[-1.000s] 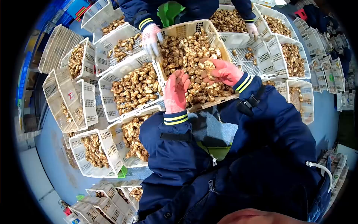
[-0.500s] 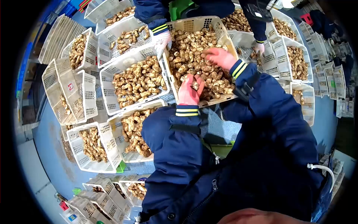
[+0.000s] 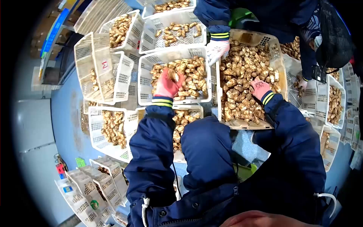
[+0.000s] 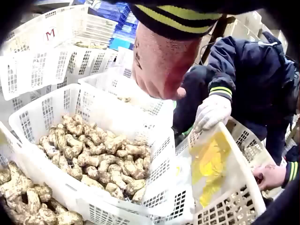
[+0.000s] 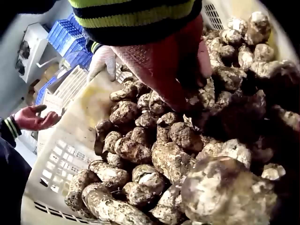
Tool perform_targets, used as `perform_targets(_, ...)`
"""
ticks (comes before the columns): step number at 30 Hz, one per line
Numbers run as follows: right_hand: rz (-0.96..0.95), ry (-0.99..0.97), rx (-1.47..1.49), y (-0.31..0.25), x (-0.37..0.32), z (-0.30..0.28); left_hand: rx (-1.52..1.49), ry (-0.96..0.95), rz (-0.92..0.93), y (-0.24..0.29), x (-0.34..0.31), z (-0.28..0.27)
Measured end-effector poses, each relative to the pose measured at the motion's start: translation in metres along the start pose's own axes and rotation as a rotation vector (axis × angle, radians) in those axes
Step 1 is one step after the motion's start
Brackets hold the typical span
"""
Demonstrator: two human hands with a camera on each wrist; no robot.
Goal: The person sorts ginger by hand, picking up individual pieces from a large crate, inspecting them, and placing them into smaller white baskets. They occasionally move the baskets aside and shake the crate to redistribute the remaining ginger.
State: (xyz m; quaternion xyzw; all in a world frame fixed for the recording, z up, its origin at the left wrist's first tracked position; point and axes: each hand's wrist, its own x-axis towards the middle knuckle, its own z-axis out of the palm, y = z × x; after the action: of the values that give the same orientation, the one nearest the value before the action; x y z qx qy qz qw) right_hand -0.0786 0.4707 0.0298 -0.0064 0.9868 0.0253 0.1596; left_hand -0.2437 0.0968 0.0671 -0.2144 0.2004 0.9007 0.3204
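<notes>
My left hand (image 3: pixel 167 84), in a pink glove, hovers above a white basket (image 3: pixel 145 75) of brown-and-white mushrooms (image 3: pixel 191 70). One mushroom (image 3: pixel 173 75) appears between its thumb and fingers in the head view. From the right wrist view, the same left hand (image 5: pixel 35 118) has its fingers extended and spread slightly. My right hand (image 3: pixel 261 89) reaches into a large cream crate (image 3: pixel 247 125) heaped with mushrooms (image 3: pixel 242 100). Its fingers point down among them, thumb set apart, in the right wrist view; the fingertips are partly hidden in shadow.
Across from me, another person's white-gloved hand (image 3: pixel 218 50) rests at the cream crate's left edge. More baskets of mushrooms surround us, including one at lower left (image 3: pixel 94 125) and one at far right (image 3: pixel 342 109). Stacked baskets (image 3: pixel 102 68) marked M stand at left.
My left hand has moved from the cream crate, where it held a mushroom, leftward over the white basket. My right hand has lowered into the pile. The head view has shifted left.
</notes>
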Motion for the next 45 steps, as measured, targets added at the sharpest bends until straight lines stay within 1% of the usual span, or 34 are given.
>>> perform_targets(1, 0.021, -0.018, 0.002, 0.0, -0.002, 0.0, -0.064, -0.158, 0.064, 0.006, 0.012, 0.004)
perform_targets(2, 0.059, -0.067, -0.001, -0.001, -0.001, -0.003, 0.075, -0.037, 0.162, 0.011, 0.011, 0.028)
perform_targets(3, 0.052, -0.071, 0.032, 0.001, -0.001, -0.003, 0.027, -0.062, 0.213, 0.021, 0.021, 0.034)
perform_targets(5, 0.095, -0.064, 0.175, 0.009, -0.001, -0.003, -0.044, -0.003, 0.309, 0.023, 0.01, 0.06)
perform_targets(7, 0.116, -0.019, 0.337, 0.018, -0.006, -0.003, 0.068, -0.156, 0.341, 0.024, -0.001, 0.062)
perform_targets(9, 0.105, -0.032, 0.781, 0.017, -0.019, -0.029, 0.152, -0.197, 0.267, 0.018, -0.022, 0.065)
perform_targets(11, 0.02, -0.074, 1.602, 0.014, -0.042, -0.05, 0.297, -0.155, 0.245, -0.001, -0.047, 0.083)
perform_targets(13, 0.022, 0.064, 1.758, -0.002, -0.062, -0.084, 0.374, -0.238, 0.173, -0.025, -0.074, 0.1)
perform_targets(14, 0.0, 0.067, 1.743, -0.008, -0.077, -0.104, 0.411, -0.36, 0.116, -0.042, -0.09, 0.113)
perform_targets(15, -0.058, 0.071, 1.861, -0.013, -0.092, -0.117, 0.505, -0.606, 0.173, -0.062, -0.105, 0.121)
perform_targets(17, -0.283, 0.066, 1.95, -0.013, -0.117, -0.13, 0.572, -0.411, 0.053, -0.104, -0.123, 0.146)
perform_targets(18, -0.385, 0.181, 1.922, -0.014, -0.125, -0.128, 0.583, -0.376, 0.018, -0.126, -0.13, 0.149)
perform_targets(19, -0.357, 0.207, 1.965, -0.021, -0.141, -0.142, 0.597, -0.339, -0.017, -0.148, -0.136, 0.15)
perform_targets(21, -0.36, 0.38, 1.811, -0.028, -0.158, -0.151, 0.558, -0.334, -0.148, -0.19, -0.144, 0.146)
perform_targets(22, -0.393, 0.432, 1.795, -0.031, -0.165, -0.153, 0.528, -0.357, -0.213, -0.207, -0.143, 0.141)
perform_targets(23, -0.418, 0.403, 1.779, -0.033, -0.17, -0.152, 0.497, -0.381, -0.276, -0.224, -0.144, 0.14)
perform_targets(25, -0.42, 0.517, 1.573, -0.04, -0.175, -0.145, 0.35, -0.484, -0.201, -0.248, -0.143, 0.134)
perform_targets(26, -0.461, 0.552, 1.414, -0.041, -0.176, -0.144, 0.308, -0.475, -0.143, -0.257, -0.139, 0.127)
perform_targets(27, -0.433, 0.586, 1.23, -0.041, -0.179, -0.143, 0.267, -0.469, -0.085, -0.262, -0.133, 0.12)
perform_targets(28, -0.443, 0.614, 1.243, -0.04, -0.178, -0.144, 0.204, -0.529, -0.093, -0.263, -0.133, 0.12)
perform_targets(29, -0.448, 0.638, 1.26, -0.04, -0.177, -0.143, 0.208, -0.524, -0.093, -0.262, -0.132, 0.118)
perform_targets(30, -0.391, 0.566, 1.371, -0.039, -0.179, -0.141, 0.231, -0.494, -0.002, -0.263, -0.131, 0.115)
perform_targets(31, -0.355, 0.613, 1.39, -0.038, -0.174, -0.137, 0.25, -0.462, 0.087, -0.262, -0.131, 0.113)
perform_targets(32, -0.279, 0.525, 1.521, -0.035, -0.172, -0.133, 0.251, -0.382, 0.12, -0.26, -0.126, 0.107)
perform_targets(33, -0.198, 0.429, 1.647, -0.031, -0.17, -0.13, 0.244, -0.372, 0.118, -0.258, -0.124, 0.102)
perform_targets(34, -0.167, 0.408, 1.65, -0.029, -0.17, -0.133, 0.243, -0.383, 0.114, -0.254, -0.122, 0.096)
perform_targets(35, -0.162, 0.381, 1.771, -0.026, -0.164, -0.122, 0.242, -0.397, 0.109, -0.251, -0.119, 0.091)
perform_targets(36, -0.09, 0.349, 1.749, -0.022, -0.161, -0.119, 0.303, -0.389, 0.108, -0.249, -0.116, 0.087)
perform_targets(39, 0.131, 0.266, 1.729, -0.021, -0.159, -0.124, 0.318, -0.386, 0.095, -0.25, -0.112, 0.087)
perform_targets(40, 0.052, 0.304, 1.795, -0.016, -0.151, -0.108, 0.336, -0.348, 0.081, -0.25, -0.111, 0.085)
perform_targets(41, -0.031, 0.344, 1.858, -0.013, -0.147, -0.102, 0.332, -0.347, 0.078, -0.252, -0.11, 0.083)
perform_targets(42, -0.001, 0.29, 1.794, -0.008, -0.145, -0.097, 0.398, -0.266, 0.111, -0.255, -0.108, 0.082)
perform_targets(43, 0.002, 0.289, 1.794, -0.009, -0.145, -0.097, 0.465, -0.181, 0.142, -0.257, -0.107, 0.079)
perform_targets(45, -0.071, 0.154, 1.587, -0.014, -0.143, -0.096, 0.479, -0.163, 0.129, -0.262, -0.104, 0.074)
